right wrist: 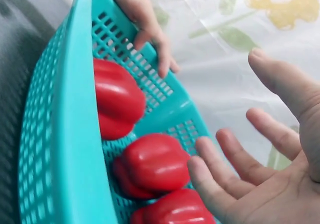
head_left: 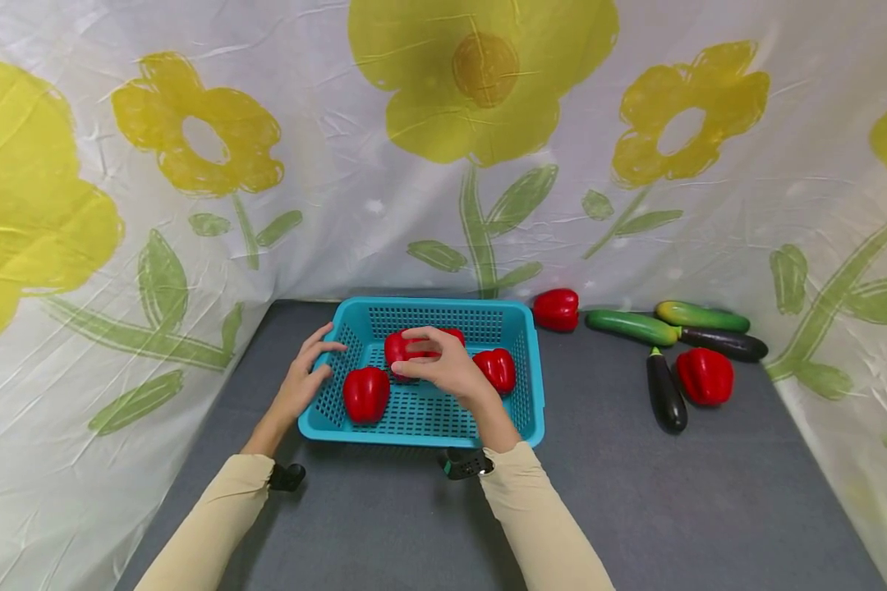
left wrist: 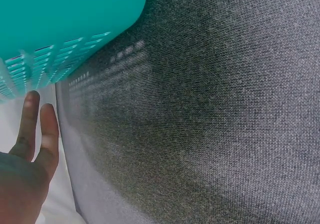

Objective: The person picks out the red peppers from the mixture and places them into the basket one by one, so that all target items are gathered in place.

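1. Right now, in the head view, I have the right hand (head_left: 454,365) over the blue basket (head_left: 384,436), its fingers arched and parted. The middle pepper (head_left: 397,349) lies inside, just beneath and left of those fingertips. It is stubby, with no marked long axis; the basket's own runs left to right across the bench (head_left: 384,517). I judge the right hand nearer to this pepper, with the left hand (head_left: 303,379) at the basket's left rim. The near-left pepper (head_left: 365,396) sits between that rim and the right hand; the right-hand pepper (head_left: 497,369) lies beyond the right wrist.

2. From the left wrist, I see two of the left hand's fingers extended beside the basket's outer wall, clenched on nothing. I cannot tell how firmly they touch it.

3. From the right wrist, the right hand shows spread fingers and a bare palm, so I read it as released. Red peppers line the basket floor alongside its fingertips; contact is unclear. The left hand's fingers drape loosely over the far rim.
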A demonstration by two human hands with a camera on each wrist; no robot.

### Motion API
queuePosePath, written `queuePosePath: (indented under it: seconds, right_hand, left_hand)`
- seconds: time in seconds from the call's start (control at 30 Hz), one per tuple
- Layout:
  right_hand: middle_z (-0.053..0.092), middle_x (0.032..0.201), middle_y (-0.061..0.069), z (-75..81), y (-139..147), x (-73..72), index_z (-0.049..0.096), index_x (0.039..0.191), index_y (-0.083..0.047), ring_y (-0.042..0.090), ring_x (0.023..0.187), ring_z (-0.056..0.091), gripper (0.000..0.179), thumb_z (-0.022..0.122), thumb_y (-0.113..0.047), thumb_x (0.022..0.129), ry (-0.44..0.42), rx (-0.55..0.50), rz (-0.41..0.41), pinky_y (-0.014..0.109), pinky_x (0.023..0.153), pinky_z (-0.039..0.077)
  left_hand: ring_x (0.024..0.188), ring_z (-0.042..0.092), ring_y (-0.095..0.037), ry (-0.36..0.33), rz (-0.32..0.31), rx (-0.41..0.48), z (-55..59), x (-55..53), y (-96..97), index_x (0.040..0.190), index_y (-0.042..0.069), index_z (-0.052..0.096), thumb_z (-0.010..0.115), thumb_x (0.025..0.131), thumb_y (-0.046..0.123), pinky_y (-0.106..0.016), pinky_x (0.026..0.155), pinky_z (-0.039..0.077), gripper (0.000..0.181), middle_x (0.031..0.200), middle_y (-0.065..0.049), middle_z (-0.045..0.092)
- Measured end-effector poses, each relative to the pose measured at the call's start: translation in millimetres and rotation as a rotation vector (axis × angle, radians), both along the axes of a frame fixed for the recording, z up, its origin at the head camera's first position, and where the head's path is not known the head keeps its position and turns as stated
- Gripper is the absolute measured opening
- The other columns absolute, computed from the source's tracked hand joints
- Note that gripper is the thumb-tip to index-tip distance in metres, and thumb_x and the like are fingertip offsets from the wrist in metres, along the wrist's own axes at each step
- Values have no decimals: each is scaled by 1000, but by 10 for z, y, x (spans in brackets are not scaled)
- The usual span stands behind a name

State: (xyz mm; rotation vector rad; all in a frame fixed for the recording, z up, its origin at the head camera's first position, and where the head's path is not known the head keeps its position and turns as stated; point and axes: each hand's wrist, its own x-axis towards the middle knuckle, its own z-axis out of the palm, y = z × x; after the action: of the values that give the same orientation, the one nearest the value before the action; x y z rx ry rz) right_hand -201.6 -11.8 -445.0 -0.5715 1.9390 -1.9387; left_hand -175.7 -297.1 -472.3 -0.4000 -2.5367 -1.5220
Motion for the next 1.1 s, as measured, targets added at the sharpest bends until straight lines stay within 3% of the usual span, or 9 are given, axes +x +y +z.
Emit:
queuePosePath:
  seconds: [0.17, 0.37, 0.67, 0.9, 1.1]
  right_hand:
    - [58, 133, 21, 38, 117, 1, 60, 134, -2, 43, 121, 54, 44, 73, -9, 92, 60, -23, 10, 39, 84, 56]
    - [65, 122, 19, 89, 224, 8, 64, 128, -1, 38, 113, 60, 36, 72, -6, 93, 85, -38, 25, 39, 82, 57]
    - [63, 125, 20, 112, 481, -2, 63, 129, 1, 39, 114, 60, 37, 72, -6, 93, 105, -20, 2, 40, 85, 55]
    - [65, 123, 14, 158, 710, 5, 65, 127, -4, 32, 107, 66, 33, 71, -8, 95, 118, 23, -16, 49, 91, 53]
    - [64, 124, 13, 178, 924, 47, 63, 128, -4, 30, 107, 66, 33, 69, -6, 96, 99, 40, -21, 43, 90, 53]
  left_hand:
    - [143, 21, -49, 7, -7, 2, 19, 10, 4, 124, -14, 60, 45, 90, -13, -66, 100, 33, 38, 160, -26, 26]
    - [143, 20, -51, 13, -3, -5, 43, 22, 17, 123, -15, 60, 45, 90, -14, -67, 100, 33, 37, 159, -27, 26]
    - [142, 21, -51, 15, -7, -8, 53, 19, 25, 123, -16, 59, 44, 89, -15, -66, 100, 33, 37, 159, -28, 26]
    - [142, 21, -51, 11, -3, -10, 45, 9, 21, 123, -16, 59, 45, 89, -14, -69, 102, 30, 37, 159, -28, 26]
    - [142, 21, -52, 12, -7, -6, 40, 13, 31, 122, -16, 59, 44, 88, -14, -66, 99, 32, 37, 159, -29, 26]
